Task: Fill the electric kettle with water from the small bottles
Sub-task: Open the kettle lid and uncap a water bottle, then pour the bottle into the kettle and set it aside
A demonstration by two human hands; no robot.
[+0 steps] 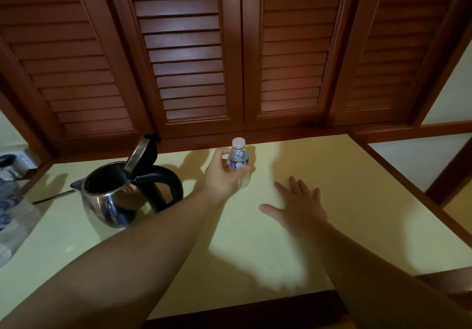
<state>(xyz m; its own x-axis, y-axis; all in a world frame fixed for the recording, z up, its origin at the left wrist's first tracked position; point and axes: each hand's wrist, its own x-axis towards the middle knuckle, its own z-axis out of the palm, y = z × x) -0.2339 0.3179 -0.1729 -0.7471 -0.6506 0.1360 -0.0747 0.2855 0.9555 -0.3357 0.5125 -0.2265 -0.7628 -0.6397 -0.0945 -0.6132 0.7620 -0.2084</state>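
Observation:
A steel electric kettle [109, 201] with a black handle stands on the left of the pale yellow counter [332, 175], its lid tipped up and open. A small clear water bottle [239, 161] with a white cap and a blue label stands upright near the back of the counter. My left hand [224, 172] is wrapped around the bottle, thumb in front and fingers behind. The cap is on the bottle. To the right of the bottle, my right hand [298, 203] lies flat with fingers spread just above the counter, holding nothing.
Brown louvred wooden doors [189, 60] close off the back of the counter. A wooden rim runs along the counter's right and front edges. The kettle's black cord [51, 197] trails left. Blue-patterned items and a socket [15, 165] sit at the far left.

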